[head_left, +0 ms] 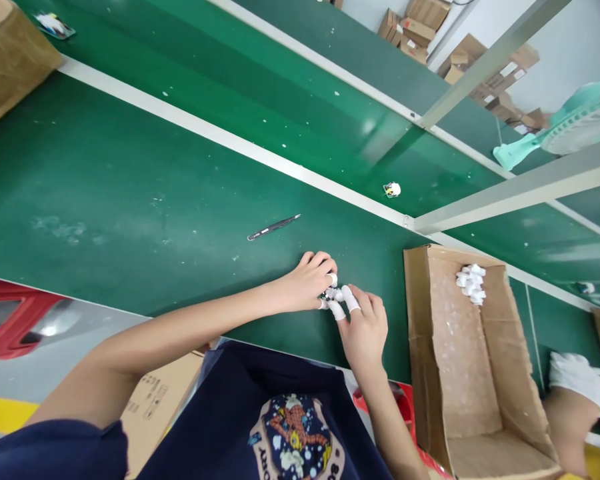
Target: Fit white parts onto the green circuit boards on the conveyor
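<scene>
Two hands work close together over the green tabletop (130,167). The left hand (305,283) and right hand (365,330), their fingers capped in white finger cots (349,298), are pinched together on a small dark-and-white part (327,294), too small to identify, held just above the tabletop's edge area. Smooth cots could let it slip if pressure eases, and it might then skitter toward the tweezers (273,227) or drop into the open cardboard box (455,360) among the white pieces (471,283).
</scene>
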A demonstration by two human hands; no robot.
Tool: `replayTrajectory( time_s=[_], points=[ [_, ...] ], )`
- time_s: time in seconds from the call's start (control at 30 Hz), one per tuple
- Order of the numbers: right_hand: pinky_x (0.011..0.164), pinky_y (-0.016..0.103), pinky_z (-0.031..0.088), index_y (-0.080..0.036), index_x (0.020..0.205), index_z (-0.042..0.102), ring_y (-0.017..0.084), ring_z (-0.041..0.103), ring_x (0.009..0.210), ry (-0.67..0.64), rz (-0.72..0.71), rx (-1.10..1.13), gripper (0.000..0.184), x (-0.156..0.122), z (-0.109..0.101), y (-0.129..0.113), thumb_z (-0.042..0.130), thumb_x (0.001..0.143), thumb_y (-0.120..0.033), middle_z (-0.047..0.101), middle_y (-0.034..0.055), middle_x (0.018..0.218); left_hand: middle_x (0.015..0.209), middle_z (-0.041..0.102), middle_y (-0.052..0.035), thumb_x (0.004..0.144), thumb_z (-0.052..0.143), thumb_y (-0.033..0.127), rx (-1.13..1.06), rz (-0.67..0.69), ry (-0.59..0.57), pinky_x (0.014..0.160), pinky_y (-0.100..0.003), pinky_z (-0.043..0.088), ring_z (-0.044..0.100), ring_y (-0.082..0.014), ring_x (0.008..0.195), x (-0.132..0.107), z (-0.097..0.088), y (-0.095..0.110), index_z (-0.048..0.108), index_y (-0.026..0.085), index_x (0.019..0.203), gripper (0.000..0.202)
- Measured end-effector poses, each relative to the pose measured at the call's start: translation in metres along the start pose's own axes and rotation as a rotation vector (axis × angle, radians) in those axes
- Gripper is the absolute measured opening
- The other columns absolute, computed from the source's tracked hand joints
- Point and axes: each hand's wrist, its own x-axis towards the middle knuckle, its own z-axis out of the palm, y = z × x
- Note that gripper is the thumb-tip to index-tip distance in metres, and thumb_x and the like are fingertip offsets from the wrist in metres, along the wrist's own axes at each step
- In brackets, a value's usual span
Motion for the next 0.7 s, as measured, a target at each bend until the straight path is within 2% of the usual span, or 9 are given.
replayTrajectory(
  time_s=[0.07, 0.13, 0.23, 0.3, 0.37, 0.43, 0.57, 0.7],
  points=[
    [0.075, 0.04, 0.043, -0.018, 0.11, 0.066, 0.028, 0.053, 0.093, -0.061, 0.052, 0.05, 0.024, 0.0, -0.006, -0.001, 0.049, 0.095, -0.026, 0.066, 0.0123, 0.109, 0.115, 0.055, -0.011, 0.075, 0.065, 0.02, 0.002, -0.002, 0.008, 0.091, -0.043, 0.03, 0.04, -0.0302, 0.115, 0.0, 0.001, 0.0, 0.061, 0.012, 0.085, 0.014],
    [0.069, 0.035, 0.044, -0.018, 0.108, 0.067, 0.023, 0.056, 0.081, -0.147, 0.173, 0.154, 0.029, 0.003, -0.009, 0.001, 0.044, 0.097, -0.032, 0.066, 0.0105, 0.098, 0.114, 0.055, -0.0109, 0.074, 0.066, 0.02, 0.009, -0.002, 0.012, 0.09, -0.043, 0.031, 0.04, -0.0303, 0.114, 0.0, 0.001, 0.0, 0.061, 0.012, 0.085, 0.014],
    [0.058, 0.029, 0.042, -0.015, 0.116, 0.06, 0.015, 0.051, 0.057, -0.349, 0.389, 0.362, 0.041, 0.016, -0.009, 0.013, 0.05, 0.092, -0.046, 0.063, 0.0029, 0.077, 0.111, 0.055, -0.0108, 0.074, 0.065, 0.019, 0.017, 0.011, 0.014, 0.09, -0.042, 0.031, 0.04, -0.0298, 0.114, 0.001, 0.002, 0.0, 0.062, 0.012, 0.084, 0.014],
    [0.056, 0.027, 0.041, -0.013, 0.122, 0.054, 0.014, 0.051, 0.052, -0.498, 0.46, 0.487, 0.05, 0.025, -0.007, 0.022, 0.056, 0.087, -0.049, 0.061, -0.0014, 0.066, 0.11, 0.056, -0.0107, 0.074, 0.064, 0.019, 0.026, 0.021, 0.019, 0.09, -0.042, 0.032, 0.04, -0.0297, 0.114, 0.0, 0.003, -0.001, 0.062, 0.012, 0.084, 0.012],
    [0.055, 0.026, 0.04, -0.013, 0.12, 0.051, 0.015, 0.055, 0.053, -0.631, 0.482, 0.576, 0.048, 0.032, -0.006, 0.029, 0.057, 0.086, -0.046, 0.061, -0.0035, 0.058, 0.11, 0.056, -0.0106, 0.073, 0.064, 0.018, 0.042, 0.02, 0.023, 0.09, -0.043, 0.032, 0.041, -0.0299, 0.115, 0.0, 0.003, -0.001, 0.063, 0.012, 0.082, 0.011],
    [0.05, 0.025, 0.038, -0.014, 0.112, 0.052, 0.015, 0.055, 0.05, -0.722, 0.499, 0.619, 0.038, 0.036, -0.005, 0.032, 0.055, 0.087, -0.043, 0.061, -0.0038, 0.054, 0.112, 0.056, -0.0114, 0.073, 0.065, 0.018, 0.071, 0.019, 0.032, 0.09, -0.044, 0.032, 0.041, -0.0308, 0.115, 0.0, 0.0, -0.001, 0.063, 0.012, 0.081, 0.01],
    [0.039, 0.022, 0.034, -0.018, 0.098, 0.048, 0.011, 0.049, 0.037, -0.755, 0.551, 0.659, 0.025, 0.036, -0.003, 0.029, 0.055, 0.085, -0.038, 0.064, -0.0032, 0.058, 0.123, 0.053, -0.0127, 0.077, 0.063, 0.018, 0.184, 0.133, 0.068, 0.094, -0.048, 0.029, 0.037, -0.0318, 0.121, 0.0, -0.008, 0.002, 0.064, 0.014, 0.081, 0.007],
    [0.036, 0.021, 0.039, -0.019, 0.103, 0.047, 0.012, 0.053, 0.036, -0.736, 0.609, 0.886, 0.034, 0.033, -0.002, 0.033, 0.058, 0.084, -0.045, 0.065, -0.0029, 0.059, 0.118, 0.058, -0.0088, 0.08, 0.061, 0.015, 0.242, 0.222, 0.118, 0.094, -0.046, 0.027, 0.04, -0.0292, 0.119, 0.0, -0.008, 0.004, 0.065, 0.016, 0.079, 0.004]
  ],
)
